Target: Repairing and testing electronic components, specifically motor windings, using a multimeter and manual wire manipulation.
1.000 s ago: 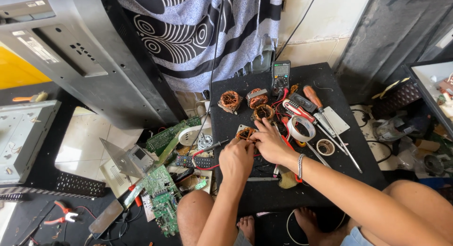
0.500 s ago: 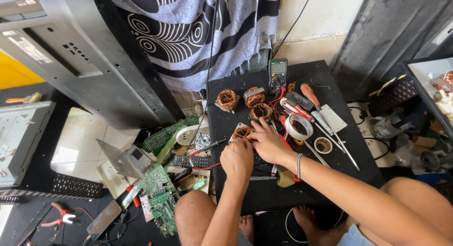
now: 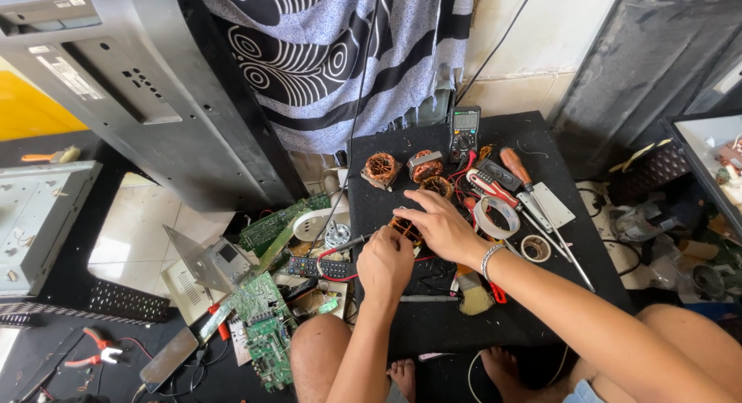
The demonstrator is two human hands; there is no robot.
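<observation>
Copper-wound, the small coil (image 3: 403, 228) sits near the left edge of your black work board (image 3: 541, 326), directly beneath both hands. Your right hand (image 3: 442, 227) lies flat and open-fingered over it from the right, pinning it. Your left hand (image 3: 384, 265), curled closed, sits just nearer you, gripping something I cannot tell. More coils (image 3: 380, 168) lie toward the far edge.
</observation>
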